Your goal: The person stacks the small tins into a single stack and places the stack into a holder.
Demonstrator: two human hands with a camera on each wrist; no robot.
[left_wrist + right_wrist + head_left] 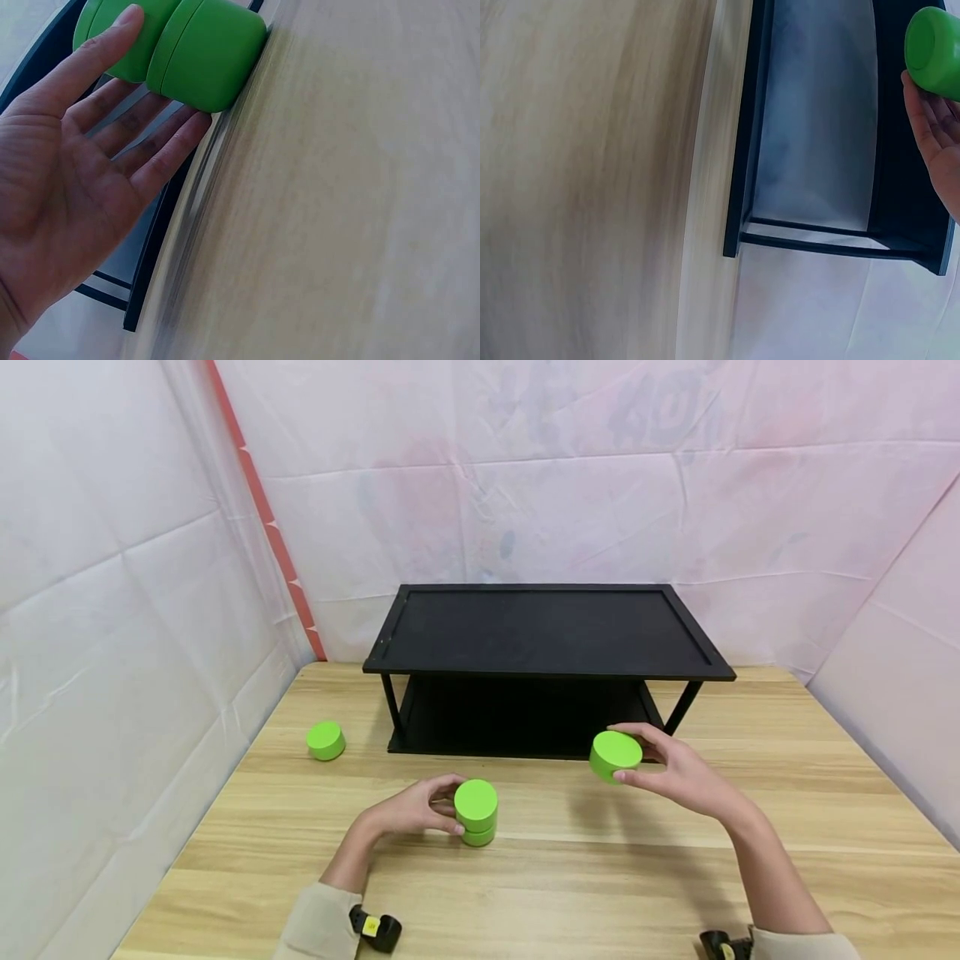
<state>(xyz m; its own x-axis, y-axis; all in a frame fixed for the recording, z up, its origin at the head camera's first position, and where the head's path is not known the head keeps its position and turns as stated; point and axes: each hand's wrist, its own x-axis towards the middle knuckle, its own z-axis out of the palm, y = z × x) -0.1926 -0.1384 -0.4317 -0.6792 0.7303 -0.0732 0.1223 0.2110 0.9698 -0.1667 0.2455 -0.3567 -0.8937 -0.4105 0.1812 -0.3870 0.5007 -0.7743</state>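
Head view, left hand [408, 811]: thumb and fingers half open, curled about the sides of the upper green container [476, 799], stacked on the lower green container [480, 837] near lower centre; presumably steadying the stack.
Head view, right hand [675, 770]: thumb and fingers pinching the tilted green container [616, 752] above the wooden table [570, 902], right of centre; likely gripped by its sides to free the base.
Head view, lone green container [326, 741]: on the table at left, untouched.
Head view, black two-tier rack [547, 628]: beyond both hands, at centre.
Left wrist view, stack: upper left, seams suggesting lids; contents hidden.
Right wrist view, tilted green container: upper right edge, recessed base showing; contents hidden.
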